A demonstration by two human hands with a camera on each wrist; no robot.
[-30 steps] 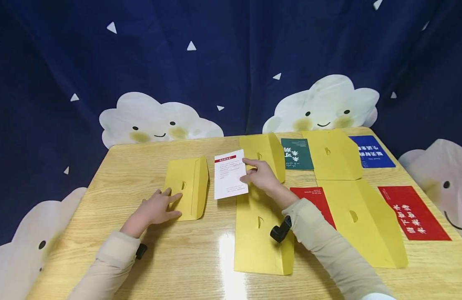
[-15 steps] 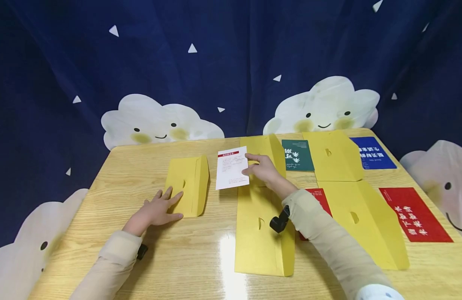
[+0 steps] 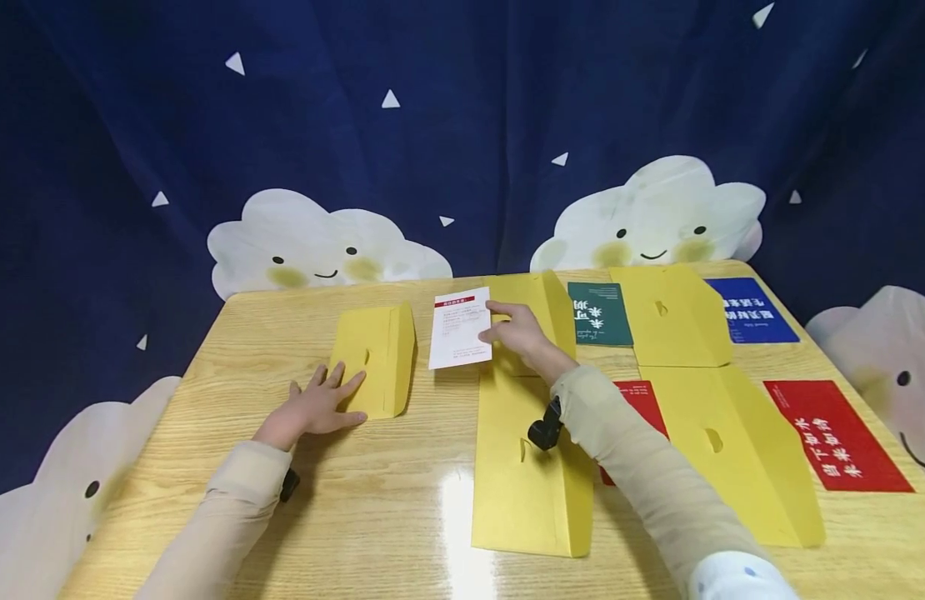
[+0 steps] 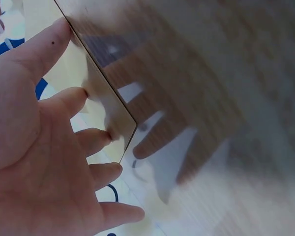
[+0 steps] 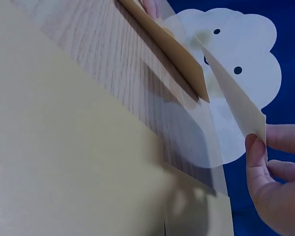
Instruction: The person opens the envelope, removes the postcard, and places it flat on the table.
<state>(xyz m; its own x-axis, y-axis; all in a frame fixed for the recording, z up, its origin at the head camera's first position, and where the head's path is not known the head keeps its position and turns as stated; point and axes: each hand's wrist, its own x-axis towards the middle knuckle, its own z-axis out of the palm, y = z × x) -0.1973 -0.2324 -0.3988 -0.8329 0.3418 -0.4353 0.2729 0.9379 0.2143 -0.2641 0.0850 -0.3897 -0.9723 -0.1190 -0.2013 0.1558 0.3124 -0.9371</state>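
Note:
My right hand (image 3: pixel 518 332) pinches a white card (image 3: pixel 459 329) by its right edge, thumb on one face and fingers behind. Printed text and a red strip at the top show on the card, held above the wood in the right wrist view (image 5: pixel 238 96). With fingers spread and fairly straight, my left hand (image 3: pixel 316 406) rests on the left part of a yellow envelope (image 3: pixel 380 342). That envelope's flap stands raised along its right side, facing the card. In the left wrist view, the left fingertips (image 4: pixel 101 140) lie along the envelope's edge (image 4: pixel 123 120).
Two yellow envelopes (image 3: pixel 526 492) lie in a column under my right forearm. Two more (image 3: pixel 721 442) lie farther right. Around them are a green card (image 3: pixel 601 312), a blue card (image 3: pixel 755 312), a red card (image 3: pixel 837 433) and another red card (image 3: pixel 642 400), partly covered. A dark curtain (image 3: pixel 462 125) hangs behind.
The white card has risen slightly toward the back in my right hand's pinch. My left hand and the envelope under it have shifted a little toward the back.

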